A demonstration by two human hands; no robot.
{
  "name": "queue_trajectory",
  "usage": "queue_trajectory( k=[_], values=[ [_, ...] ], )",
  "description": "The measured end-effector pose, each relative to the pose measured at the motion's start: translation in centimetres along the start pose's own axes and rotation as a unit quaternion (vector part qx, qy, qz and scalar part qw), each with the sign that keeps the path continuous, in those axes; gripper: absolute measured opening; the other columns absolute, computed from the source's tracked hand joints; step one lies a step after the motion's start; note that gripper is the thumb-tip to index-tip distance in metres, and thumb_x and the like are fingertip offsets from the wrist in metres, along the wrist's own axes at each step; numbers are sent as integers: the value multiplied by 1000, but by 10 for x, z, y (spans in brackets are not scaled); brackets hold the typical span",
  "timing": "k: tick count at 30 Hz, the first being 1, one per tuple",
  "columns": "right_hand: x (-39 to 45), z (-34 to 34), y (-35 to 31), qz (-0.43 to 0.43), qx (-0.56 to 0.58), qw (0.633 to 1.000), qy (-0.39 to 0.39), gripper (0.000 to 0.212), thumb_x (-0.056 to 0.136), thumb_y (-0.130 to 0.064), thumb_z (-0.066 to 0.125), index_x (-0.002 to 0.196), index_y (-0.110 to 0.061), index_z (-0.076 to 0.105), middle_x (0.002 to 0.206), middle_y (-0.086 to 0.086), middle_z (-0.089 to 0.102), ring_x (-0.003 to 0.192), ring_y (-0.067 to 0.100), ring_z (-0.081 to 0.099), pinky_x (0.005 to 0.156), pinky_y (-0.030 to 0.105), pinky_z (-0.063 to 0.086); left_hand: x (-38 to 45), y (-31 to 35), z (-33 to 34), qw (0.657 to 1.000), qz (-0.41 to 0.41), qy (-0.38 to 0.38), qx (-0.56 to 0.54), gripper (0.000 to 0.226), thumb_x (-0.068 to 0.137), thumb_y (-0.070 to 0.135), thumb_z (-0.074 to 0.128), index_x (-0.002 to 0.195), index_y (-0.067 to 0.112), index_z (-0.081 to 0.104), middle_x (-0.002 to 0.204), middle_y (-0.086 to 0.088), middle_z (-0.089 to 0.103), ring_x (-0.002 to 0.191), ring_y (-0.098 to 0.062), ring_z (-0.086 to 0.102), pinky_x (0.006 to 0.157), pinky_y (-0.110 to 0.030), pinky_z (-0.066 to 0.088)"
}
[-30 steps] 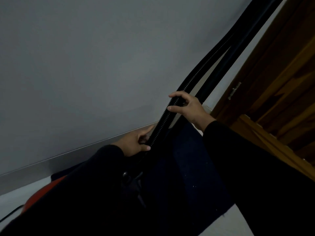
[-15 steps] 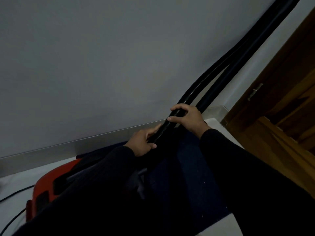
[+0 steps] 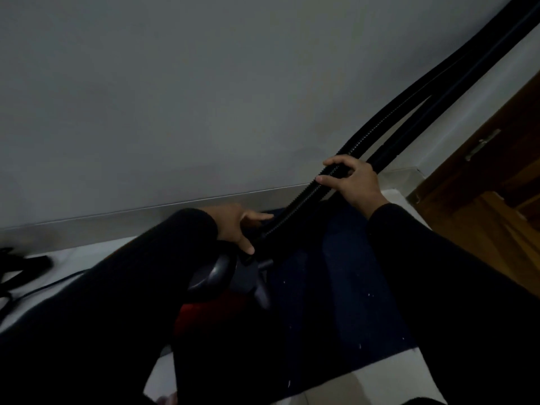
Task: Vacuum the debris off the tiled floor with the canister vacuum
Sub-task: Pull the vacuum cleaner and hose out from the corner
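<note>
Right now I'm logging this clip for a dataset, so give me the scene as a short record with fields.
setting: dim room corner, grey wall, wooden door
right hand: fingers wrapped around the ribbed hose
left hand: at the hose's lower end, above the canister; grip unclear
canister vacuum: red and dark, mostly hidden by the left sleeve
dark mat: pale specks on it
tiled floor: pale, showing at the bottom edge

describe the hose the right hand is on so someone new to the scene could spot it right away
Start at the grey wall and follow the two black lines slanting down from the top right corner. The ribbed hose is the left one, passing through the right hand toward the red vacuum. Its ridged surface sets it apart from the smooth wand beside it.
</note>
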State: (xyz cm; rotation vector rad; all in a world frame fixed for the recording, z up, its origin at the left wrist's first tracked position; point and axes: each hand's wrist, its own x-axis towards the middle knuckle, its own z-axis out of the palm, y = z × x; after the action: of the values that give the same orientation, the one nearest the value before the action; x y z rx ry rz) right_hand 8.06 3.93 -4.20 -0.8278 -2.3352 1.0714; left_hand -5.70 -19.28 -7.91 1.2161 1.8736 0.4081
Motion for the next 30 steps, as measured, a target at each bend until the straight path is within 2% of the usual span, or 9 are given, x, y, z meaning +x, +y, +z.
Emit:
queue_trajectory(
  k=[3,7,10,13,17,24,25,28,30],
  values=[
    [0,2,-1,1,14,1000,7,30,67,-20,88,92,-25,71,110,6,69,103,22,64,96,35,52,-19,-10,-9,999,-31,17,26,80,77,23,76,143,36,33,134,4,56,116,-12,54,101,-22,35],
    [-1,4,-3,6,18,1000,21,28,68,-19,87,91,-24,71,107,9,69,93,15,62,85,22,50,-40,-24,-17,996,-64,56,-6,69,75,36,75,135,45,42,117,3,60,100,-10,55,94,-20,37],
    [-2,8,-5,10,20,999,34,27,67,-23,88,87,-28,70,102,6,70,92,15,63,90,32,53,-47,-31,-17,995,-80,26,-51,71,73,31,78,133,49,43,110,2,64,98,-11,61,92,-21,45],
    [-1,9,-7,14,22,998,49,26,66,-26,88,84,-30,70,98,2,70,90,17,63,91,36,53,-48,-35,-10,981,-79,-7,-178,66,83,15,70,133,47,40,79,1,67,59,-6,63,61,-19,55],
    [1,10,-9,22,13,998,50,24,67,-23,87,84,-25,69,91,3,68,81,12,60,87,34,54,-45,-38,-5,981,-45,0,-191,58,91,13,59,132,46,36,62,0,51,38,-2,47,42,-14,45],
    [7,-1,-27,40,-42,997,50,24,54,-50,80,67,-42,62,103,14,66,90,21,63,85,33,53,-44,-28,-4,987,-53,30,-150,53,92,21,58,138,38,38,49,8,50,37,-6,41,42,-15,40],
    [8,-6,-36,43,-53,997,42,24,57,-46,82,68,-41,62,105,14,64,92,22,62,86,32,52,-46,-23,-5,989,-61,30,-133,55,92,23,57,140,39,35,56,6,58,41,-7,43,44,-15,41],
    [15,-23,-64,38,-74,996,20,22,68,-26,85,77,-28,66,105,11,58,95,22,58,84,22,44,-53,1,-13,994,-74,12,-86,61,93,28,54,146,36,24,120,-7,64,53,-5,52,49,-6,43],
    [21,-35,-83,37,-97,995,2,19,71,-22,84,82,-20,68,102,7,53,93,19,54,82,18,39,-59,25,-24,993,-79,-10,-81,61,95,27,52,148,32,21,111,-8,64,49,1,50,46,-1,38]
  ],
)
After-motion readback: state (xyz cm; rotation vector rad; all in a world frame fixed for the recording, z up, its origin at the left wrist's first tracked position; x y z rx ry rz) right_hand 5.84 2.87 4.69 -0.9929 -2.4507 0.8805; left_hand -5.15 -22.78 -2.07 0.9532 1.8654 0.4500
